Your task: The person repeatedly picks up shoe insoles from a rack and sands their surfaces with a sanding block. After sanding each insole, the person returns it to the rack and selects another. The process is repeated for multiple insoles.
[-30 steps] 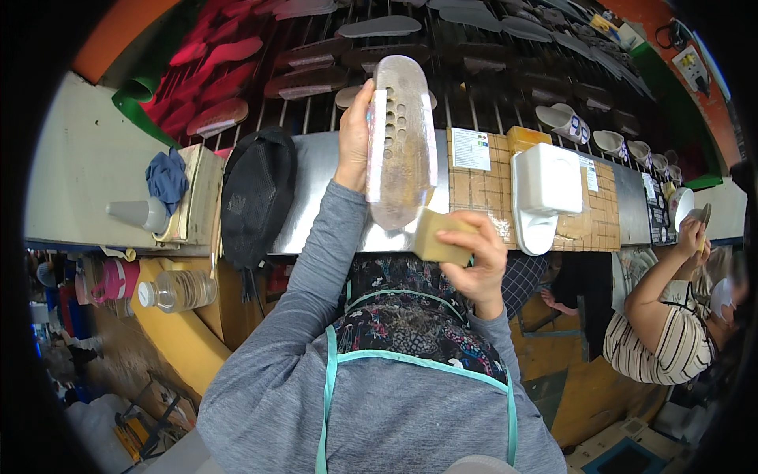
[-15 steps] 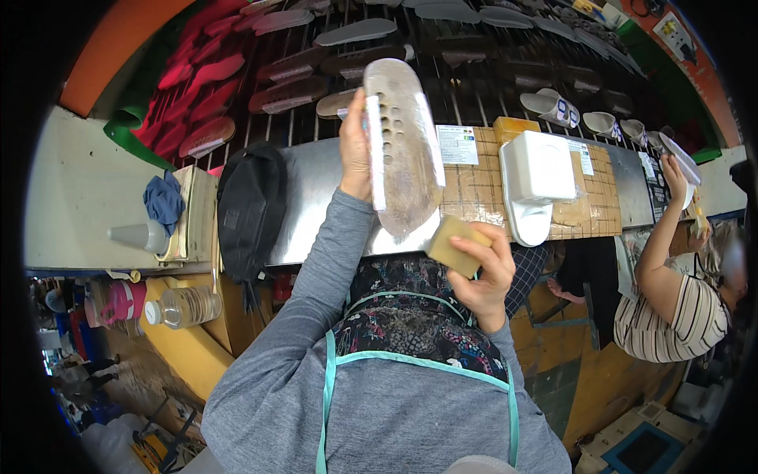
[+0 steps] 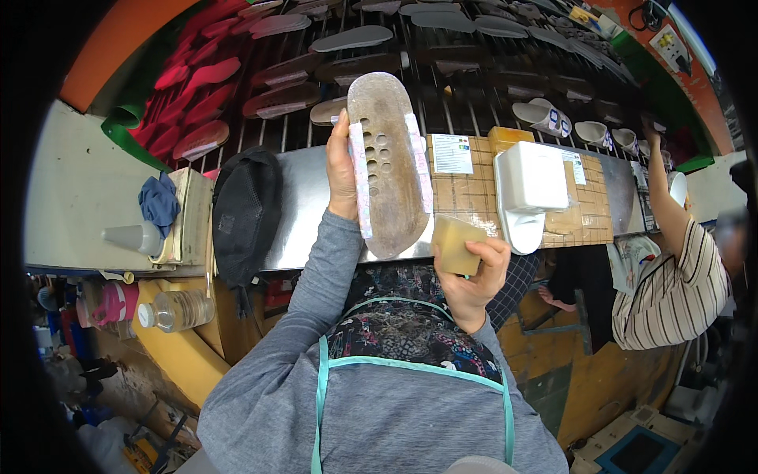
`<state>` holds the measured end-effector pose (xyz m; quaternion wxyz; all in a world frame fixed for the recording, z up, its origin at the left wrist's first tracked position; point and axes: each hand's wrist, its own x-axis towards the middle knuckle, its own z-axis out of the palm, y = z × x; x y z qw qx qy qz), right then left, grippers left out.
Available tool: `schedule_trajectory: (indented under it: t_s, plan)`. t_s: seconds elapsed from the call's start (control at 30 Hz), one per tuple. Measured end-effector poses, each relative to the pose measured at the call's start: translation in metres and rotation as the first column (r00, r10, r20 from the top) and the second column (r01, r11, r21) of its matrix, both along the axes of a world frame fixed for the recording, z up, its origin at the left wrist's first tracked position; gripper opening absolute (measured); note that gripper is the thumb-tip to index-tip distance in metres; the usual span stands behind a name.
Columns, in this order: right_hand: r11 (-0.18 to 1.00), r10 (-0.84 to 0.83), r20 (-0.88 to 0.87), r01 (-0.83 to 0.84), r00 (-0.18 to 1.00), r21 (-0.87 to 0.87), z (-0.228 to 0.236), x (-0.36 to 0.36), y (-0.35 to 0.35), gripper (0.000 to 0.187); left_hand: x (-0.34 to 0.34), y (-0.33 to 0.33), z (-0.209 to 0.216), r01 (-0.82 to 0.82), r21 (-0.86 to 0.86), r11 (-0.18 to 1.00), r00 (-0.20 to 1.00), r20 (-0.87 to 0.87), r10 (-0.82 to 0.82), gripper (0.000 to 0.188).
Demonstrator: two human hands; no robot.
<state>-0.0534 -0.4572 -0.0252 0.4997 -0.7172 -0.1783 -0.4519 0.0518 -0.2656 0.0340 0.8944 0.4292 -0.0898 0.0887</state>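
Observation:
My left hand [image 3: 341,178] is closed round the left edge of a slipper [image 3: 395,201], held upright above the near edge of the metal bench. Its brown sole faces me, with round holes down the left half and a pale pinkish band along both sides. Most of the band lies hidden behind the sole. In my right hand [image 3: 476,286] is a yellowish, squared block [image 3: 456,243], pinched between thumb and fingers just right of the slipper's lower end. A small gap separates the block from the sole.
A brown grid-lined board [image 3: 467,196] carries a white slipper form [image 3: 521,238], a white block [image 3: 534,175] and another yellow block [image 3: 508,141]. Left stands a black bag [image 3: 249,213]. Behind is a rack of soles [image 3: 351,39]. A co-worker's arm [image 3: 662,182] reaches in at right.
The slipper has shifted left and slightly down, and its sole has turned more squarely toward me. The block has tipped more upright in my right hand. The co-worker's arm reaches farther toward the rack.

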Motion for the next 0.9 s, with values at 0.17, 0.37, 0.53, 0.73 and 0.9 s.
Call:
schedule_trajectory:
  t_s: [0.17,0.37,0.53,0.73,0.9]
  plan:
    - [0.999,0.036,0.088,-0.038,0.995,0.023,-0.002,-0.002,0.008,0.054,0.010,0.008,-0.013,-0.015,0.032,0.999,1.000,-0.024,0.015,0.073]
    - [1.000,0.009,0.059,-0.008,0.998,-0.022,0.001,-0.005,0.011,0.055,0.009,0.019,-0.019,-0.014,0.072,0.997,0.999,-0.033,0.017,0.073]
    - [0.991,0.002,0.181,0.022,0.984,-0.130,0.030,0.010,0.009,0.058,-0.011,-0.003,-0.001,0.029,0.278,0.960,0.989,-0.146,0.013,0.053]
    - [0.999,-0.036,0.195,0.041,0.980,-0.024,0.048,0.044,0.012,0.057,-0.024,-0.046,0.008,-0.035,0.190,0.981,0.999,0.016,0.033,0.034]
    - [0.976,0.194,0.046,-0.188,0.980,-0.114,0.010,0.011,0.020,0.050,0.006,-0.023,0.030,-0.268,0.087,0.959,0.963,0.035,0.266,0.033]
